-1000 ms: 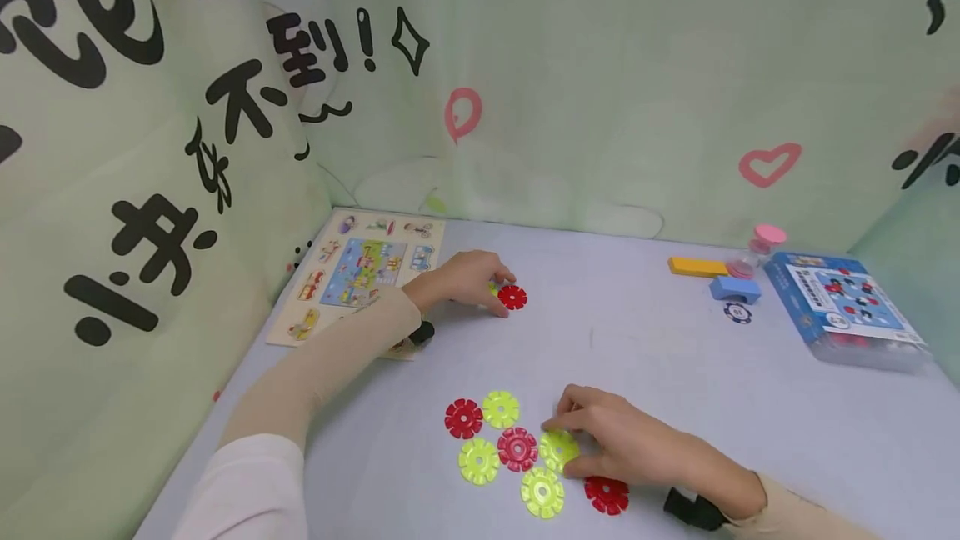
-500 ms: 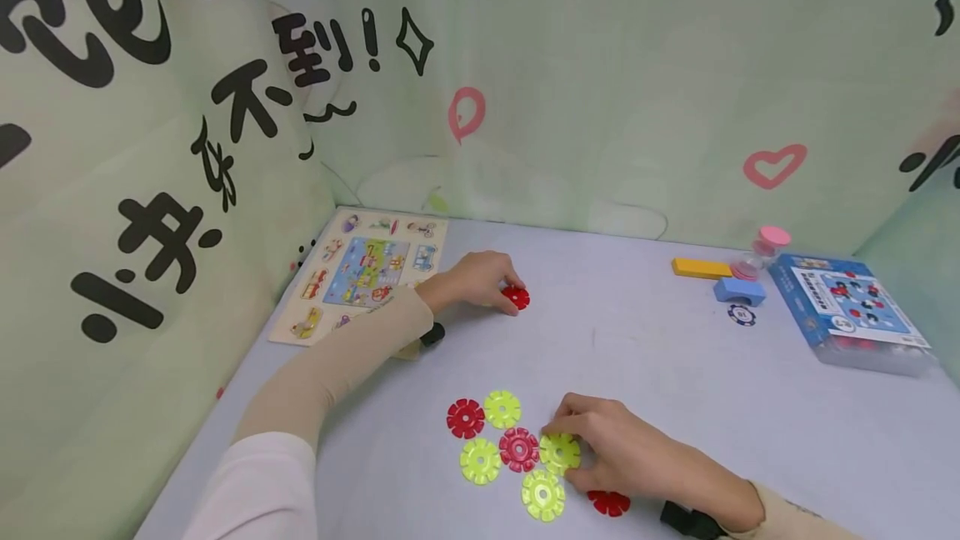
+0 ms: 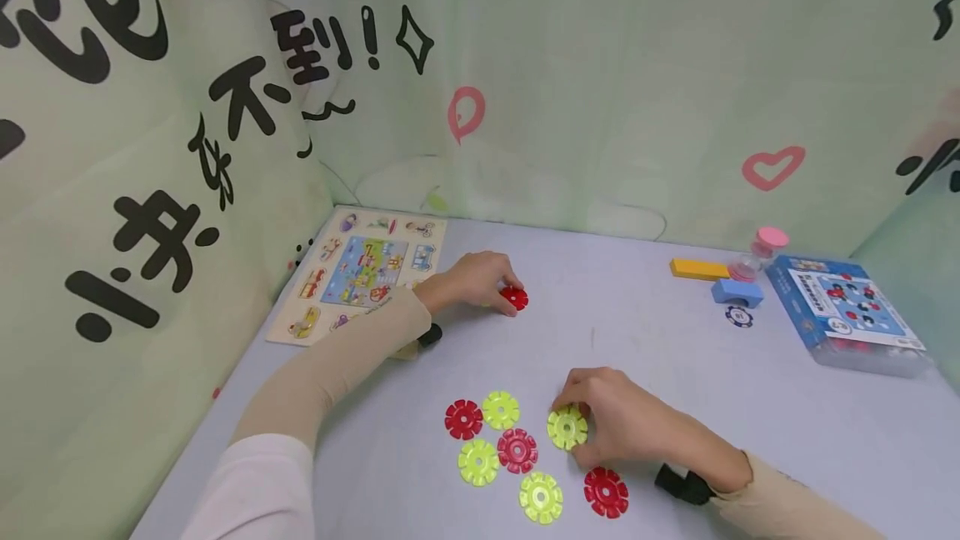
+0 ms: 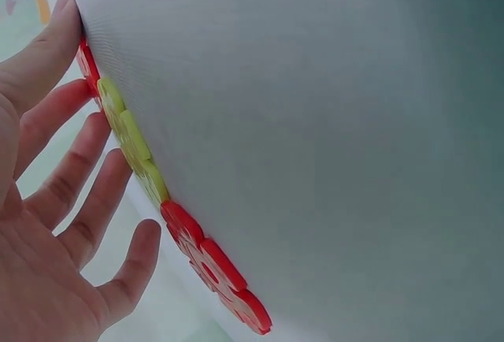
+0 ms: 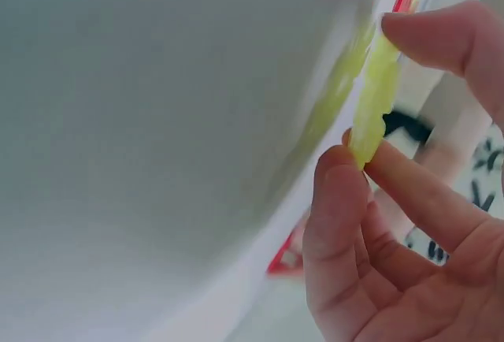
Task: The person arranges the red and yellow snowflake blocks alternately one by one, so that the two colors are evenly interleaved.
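My left hand reaches to the back left, thumb and forefinger around the edges of a red plastic snowflake disc. In the left wrist view, a yellow-green disc and a second red disc lie in line under the hand, hidden from the head view. My right hand pinches a yellow-green snowflake disc by its rim; the right wrist view shows it tilted off the table. Left of it lie a pinkish-red disc and yellow-green disc; below the hand is a red disc.
More discs lie to the left: red and yellow-green. A puzzle board sits at the back left. Back right are a yellow block, blue block, pink-capped bottle, round chip and blue box.
My right hand has lifted its yellow-green disc and drawn it away from the pinkish-red one. My left hand has shifted slightly right over the red disc, then stayed still.
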`<state>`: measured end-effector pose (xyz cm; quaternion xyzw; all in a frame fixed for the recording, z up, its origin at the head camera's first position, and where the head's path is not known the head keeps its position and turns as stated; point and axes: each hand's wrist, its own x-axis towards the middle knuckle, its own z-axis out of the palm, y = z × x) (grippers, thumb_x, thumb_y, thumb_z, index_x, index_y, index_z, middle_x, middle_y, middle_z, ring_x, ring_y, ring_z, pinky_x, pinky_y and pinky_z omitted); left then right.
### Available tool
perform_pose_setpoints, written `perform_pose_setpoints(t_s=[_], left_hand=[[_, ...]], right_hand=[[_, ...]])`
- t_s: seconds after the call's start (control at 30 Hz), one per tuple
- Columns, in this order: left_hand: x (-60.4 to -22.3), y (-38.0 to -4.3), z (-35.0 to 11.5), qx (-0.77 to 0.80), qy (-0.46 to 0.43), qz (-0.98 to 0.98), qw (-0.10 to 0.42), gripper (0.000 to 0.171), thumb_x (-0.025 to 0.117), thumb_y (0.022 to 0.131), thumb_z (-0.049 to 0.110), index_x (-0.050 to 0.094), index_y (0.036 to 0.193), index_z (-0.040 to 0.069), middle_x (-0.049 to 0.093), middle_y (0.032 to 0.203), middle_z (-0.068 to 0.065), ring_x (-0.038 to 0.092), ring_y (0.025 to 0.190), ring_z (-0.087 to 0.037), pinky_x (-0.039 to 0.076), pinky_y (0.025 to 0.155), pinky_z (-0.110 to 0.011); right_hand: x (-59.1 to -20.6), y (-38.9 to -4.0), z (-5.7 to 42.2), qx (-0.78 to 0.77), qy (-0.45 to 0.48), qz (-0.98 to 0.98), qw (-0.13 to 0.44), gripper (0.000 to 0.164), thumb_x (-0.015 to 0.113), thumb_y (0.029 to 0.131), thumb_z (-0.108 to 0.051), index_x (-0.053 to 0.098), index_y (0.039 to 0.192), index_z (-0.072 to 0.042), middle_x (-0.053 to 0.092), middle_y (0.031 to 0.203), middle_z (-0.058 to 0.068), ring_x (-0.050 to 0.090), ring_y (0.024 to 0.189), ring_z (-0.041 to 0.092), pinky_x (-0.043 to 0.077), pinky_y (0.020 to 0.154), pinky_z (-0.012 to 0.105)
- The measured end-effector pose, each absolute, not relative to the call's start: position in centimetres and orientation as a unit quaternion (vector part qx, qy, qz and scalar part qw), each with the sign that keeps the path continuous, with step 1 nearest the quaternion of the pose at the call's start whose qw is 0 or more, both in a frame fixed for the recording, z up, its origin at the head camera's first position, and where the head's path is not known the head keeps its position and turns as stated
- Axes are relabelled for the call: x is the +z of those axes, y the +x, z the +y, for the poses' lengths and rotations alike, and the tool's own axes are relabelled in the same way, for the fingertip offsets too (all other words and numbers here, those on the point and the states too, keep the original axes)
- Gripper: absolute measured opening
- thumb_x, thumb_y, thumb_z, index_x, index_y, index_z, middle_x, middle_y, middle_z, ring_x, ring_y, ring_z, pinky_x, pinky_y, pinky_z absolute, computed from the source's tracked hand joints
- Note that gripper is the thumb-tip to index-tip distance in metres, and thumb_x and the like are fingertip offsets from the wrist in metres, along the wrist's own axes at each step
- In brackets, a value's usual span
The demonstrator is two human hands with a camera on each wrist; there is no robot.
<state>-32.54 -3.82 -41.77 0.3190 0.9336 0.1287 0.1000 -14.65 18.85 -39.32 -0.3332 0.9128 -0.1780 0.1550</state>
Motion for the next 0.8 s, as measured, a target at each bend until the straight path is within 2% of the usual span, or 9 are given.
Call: perform_pose_setpoints(t_s=[0.23, 0.43, 0.57, 0.8], left_hand=[[-41.6, -32.4, -4.0, 0.123, 0.315, 0.936, 0.101, 0.047, 0.077, 0.075, 0.046, 0.068, 0.117, 0.028, 0.057, 0.104, 0.009, 0.049, 0.095, -0.007, 0.042, 0.078, -0.026], [-41.5, -32.4, -3.8, 0.119, 0.320, 0.934, 0.105, 0.047, 0.076, 0.074, 0.048, 0.068, 0.117, 0.029, 0.057, 0.104, 0.009, 0.050, 0.093, -0.007, 0.041, 0.077, -0.025], [-41.6, -32.5, -3.7, 0.113, 0.323, 0.934, 0.104, 0.046, 0.076, 0.074, 0.048, 0.069, 0.116, 0.030, 0.057, 0.102, 0.010, 0.050, 0.093, -0.007, 0.041, 0.076, -0.025], [-41.8, -32.6, -3.7, 0.114, 0.324, 0.934, 0.101, 0.044, 0.077, 0.074, 0.048, 0.070, 0.114, 0.031, 0.057, 0.102, 0.010, 0.050, 0.093, -0.007, 0.041, 0.077, -0.025]], right_hand=[[-39.6, -22.7, 19.1, -0.175, -0.295, 0.937, 0.066, 0.042, 0.085, 0.064, -0.030, 0.074, 0.100, -0.012, 0.068, 0.089, -0.003, 0.056, 0.072, 0.010, 0.047, 0.062, 0.020], [-40.2, -29.1, 18.4, -0.187, -0.258, 0.945, 0.070, 0.043, 0.083, 0.069, -0.028, 0.073, 0.104, -0.006, 0.071, 0.097, 0.006, 0.059, 0.077, 0.016, 0.047, 0.065, 0.024], [-40.6, -30.6, 18.0, -0.175, -0.283, 0.939, 0.089, 0.044, 0.081, 0.073, -0.026, 0.071, 0.110, -0.005, 0.069, 0.096, 0.007, 0.058, 0.079, 0.017, 0.047, 0.065, 0.024], [-40.7, -30.2, 17.9, -0.173, -0.278, 0.940, 0.100, 0.048, 0.079, 0.076, -0.026, 0.067, 0.118, -0.006, 0.062, 0.096, 0.009, 0.056, 0.084, 0.019, 0.045, 0.068, 0.025]])
